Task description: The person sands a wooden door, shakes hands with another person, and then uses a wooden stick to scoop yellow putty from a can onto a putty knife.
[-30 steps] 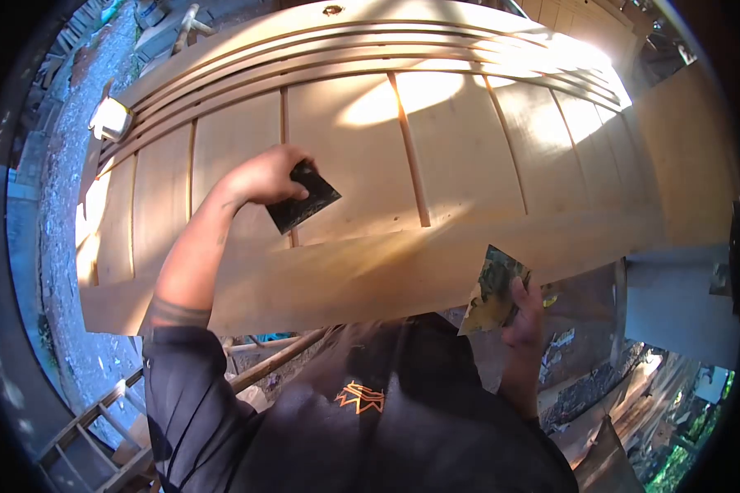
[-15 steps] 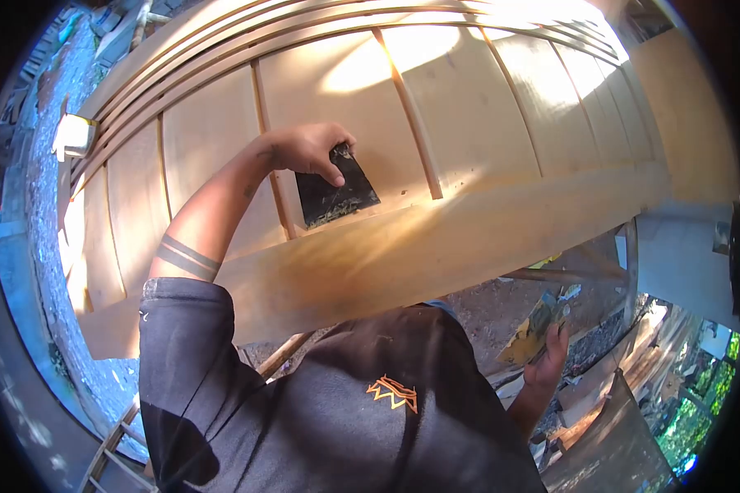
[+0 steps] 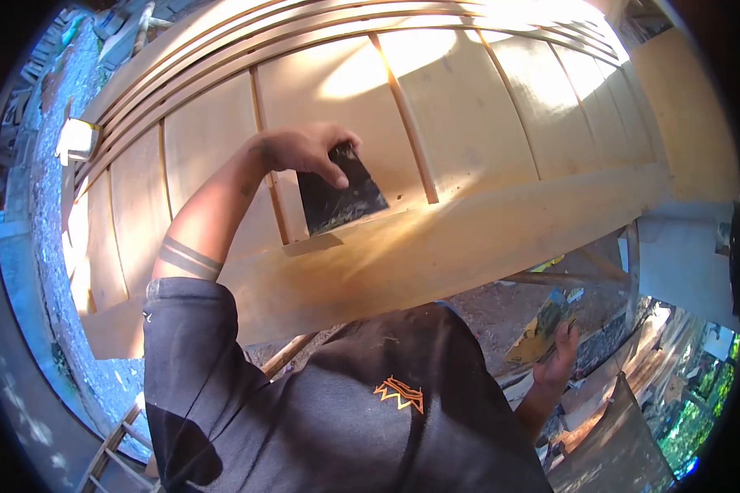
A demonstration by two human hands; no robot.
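Black spreader blade (image 3: 341, 201), pinched in the left hand (image 3: 308, 152), is at the wooden panel's (image 3: 473, 107) near rail (image 3: 427, 246), farther right than a second ago, apparently now working that border; contact cannot be confirmed. Right hand (image 3: 557, 361), now lower and clear of the panel, grips a smeared plate (image 3: 536, 333). Shirt (image 3: 321, 427) bears an orange crown-like emblem (image 3: 400, 394); no legible writing.

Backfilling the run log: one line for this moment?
left hand: grips black plate over wooden panel | right hand: holds smeared plate off the panel | black plate's panel contact: unclear
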